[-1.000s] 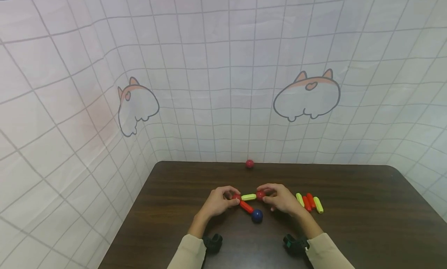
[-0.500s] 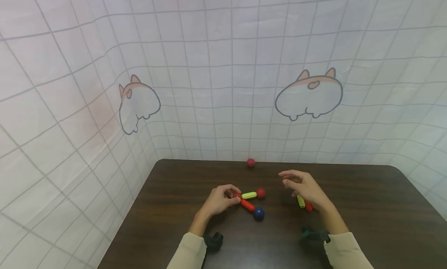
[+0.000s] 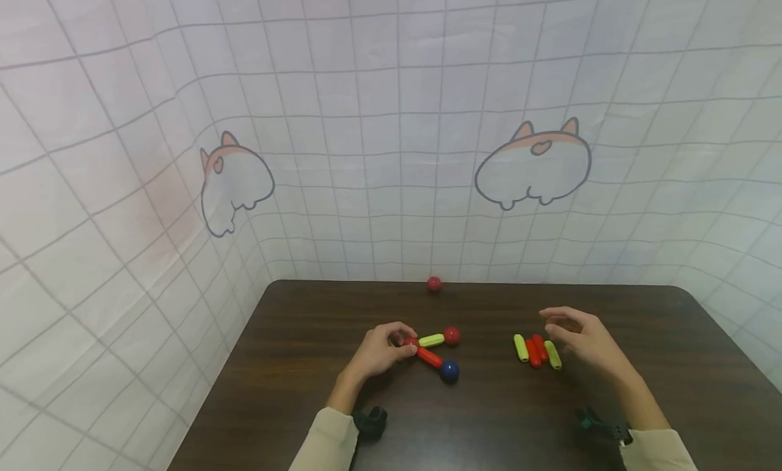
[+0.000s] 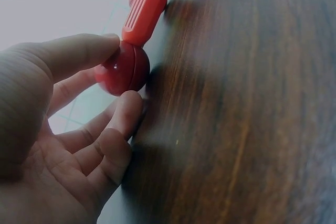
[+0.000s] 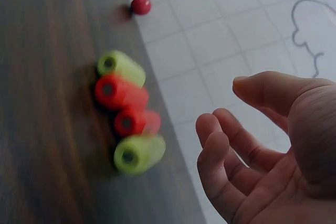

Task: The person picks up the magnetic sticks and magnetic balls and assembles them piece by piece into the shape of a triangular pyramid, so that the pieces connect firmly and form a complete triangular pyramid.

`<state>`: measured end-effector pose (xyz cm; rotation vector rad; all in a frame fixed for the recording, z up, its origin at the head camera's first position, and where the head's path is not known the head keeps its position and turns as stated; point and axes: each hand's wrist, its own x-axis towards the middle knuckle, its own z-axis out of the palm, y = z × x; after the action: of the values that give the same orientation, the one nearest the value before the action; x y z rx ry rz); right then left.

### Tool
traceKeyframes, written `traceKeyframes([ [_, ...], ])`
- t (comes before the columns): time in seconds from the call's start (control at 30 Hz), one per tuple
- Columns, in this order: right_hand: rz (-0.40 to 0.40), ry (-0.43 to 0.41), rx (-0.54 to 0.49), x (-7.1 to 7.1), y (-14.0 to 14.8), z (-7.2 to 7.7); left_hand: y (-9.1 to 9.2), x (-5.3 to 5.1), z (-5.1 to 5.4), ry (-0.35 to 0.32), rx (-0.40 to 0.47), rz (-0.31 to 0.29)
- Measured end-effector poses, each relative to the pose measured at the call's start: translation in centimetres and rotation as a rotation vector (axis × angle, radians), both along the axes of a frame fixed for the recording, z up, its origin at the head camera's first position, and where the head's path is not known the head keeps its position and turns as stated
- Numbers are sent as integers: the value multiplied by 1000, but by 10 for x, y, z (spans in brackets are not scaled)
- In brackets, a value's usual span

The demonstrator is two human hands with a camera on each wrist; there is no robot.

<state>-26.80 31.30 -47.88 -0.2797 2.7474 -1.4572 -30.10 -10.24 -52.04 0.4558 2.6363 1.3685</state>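
My left hand (image 3: 380, 352) pinches a red ball (image 4: 125, 69) between thumb and fingers. From that ball run a red rod (image 3: 430, 358), with a blue ball (image 3: 449, 371) at its other end, and a yellow-green rod (image 3: 432, 340) ending in another red ball (image 3: 451, 335). Over the table's right side, my right hand (image 3: 583, 338) holds nothing, its fingers loosely bent and apart. Just left of it lies a row of loose rods: a yellow-green rod (image 5: 139, 154) nearest the hand, two red rods (image 5: 121, 93) in the middle and a yellow-green rod (image 3: 520, 348) at the far end.
A lone red ball (image 3: 434, 284) sits at the back edge of the dark wooden table (image 3: 318, 308). Behind the table hangs a white gridded cloth (image 3: 379, 152) with cartoon animal drawings. Each wrist wears a dark strap device, such as the left strap (image 3: 370, 422).
My right hand has let go of the right-hand red ball and moved right, past the loose rods. My left hand has kept its pinch on its red ball.
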Motion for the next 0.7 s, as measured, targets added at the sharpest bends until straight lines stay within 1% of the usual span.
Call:
traceKeyframes([
  [0.13, -14, -27, 54, 2, 9, -9, -1, 0, -1, 6, -3, -1],
  [0.27, 2, -57, 84, 3, 13, -16, -1, 0, -1, 15, -6, -5],
  [0.43, 19, -86, 120, 2, 14, -22, -1, 0, 0, 11, -1, -6],
  [0.6, 17, -80, 158, 1, 18, -26, -1, 1, 0, 7, 4, -9],
  [0.7, 0, -74, 169, 2, 21, -27, -1, 1, 0, 7, 5, -10],
])
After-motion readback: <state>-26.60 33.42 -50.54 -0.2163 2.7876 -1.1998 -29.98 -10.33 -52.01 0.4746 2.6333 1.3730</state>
